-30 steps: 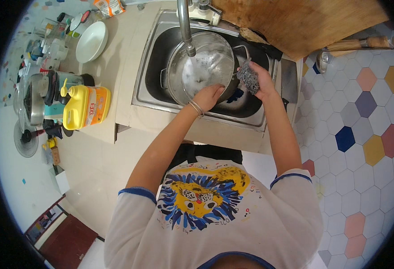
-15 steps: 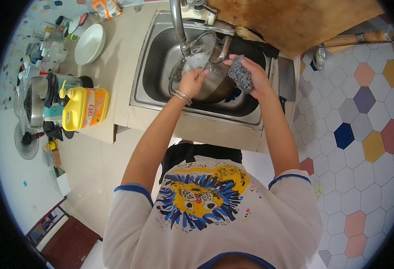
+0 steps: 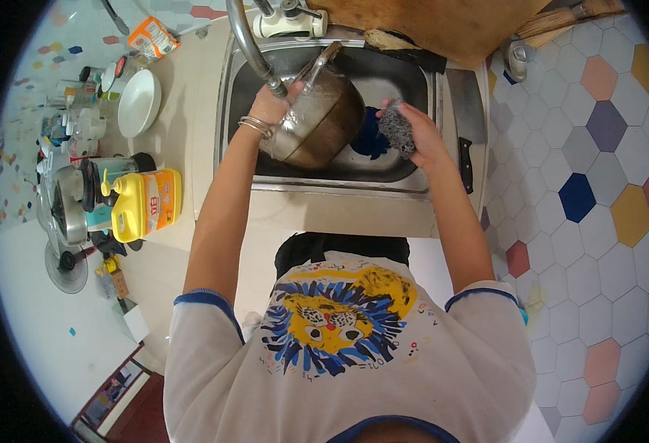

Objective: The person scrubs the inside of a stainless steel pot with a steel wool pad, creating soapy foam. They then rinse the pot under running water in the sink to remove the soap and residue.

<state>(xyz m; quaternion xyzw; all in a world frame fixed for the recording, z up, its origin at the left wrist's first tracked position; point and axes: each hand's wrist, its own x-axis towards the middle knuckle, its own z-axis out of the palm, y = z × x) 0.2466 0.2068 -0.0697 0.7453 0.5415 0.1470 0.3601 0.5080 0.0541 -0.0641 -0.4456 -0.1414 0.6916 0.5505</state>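
Observation:
A metal pot [image 3: 323, 122] is tipped on its side in the left part of the sink [image 3: 431, 96], its browned outer wall turned toward me and its handle [image 3: 322, 65] at the far side. My left hand [image 3: 271, 105], with bangles at the wrist, grips the pot's left edge beneath the faucet [image 3: 254, 48]. Water wets the pot's wall, and the fingertips are partly hidden. My right hand [image 3: 426, 140] holds a grey steel wool scourer [image 3: 396, 129] over the sink's right side, apart from the pot. Something dark blue [image 3: 371, 134] lies on the sink bottom between them.
A cleaver [image 3: 466, 111] and a black-handled knife [image 3: 465, 166] lie along the sink's right edge. On the left counter stand a yellow pump jug [image 3: 143, 203] and a white bowl [image 3: 139, 103]. A wooden board [image 3: 435, 26] leans behind the sink.
The pot has been tipped over, so its outer wall faces me instead of its inside. My left hand has moved left and farther away with it. The right hand still holds the scourer.

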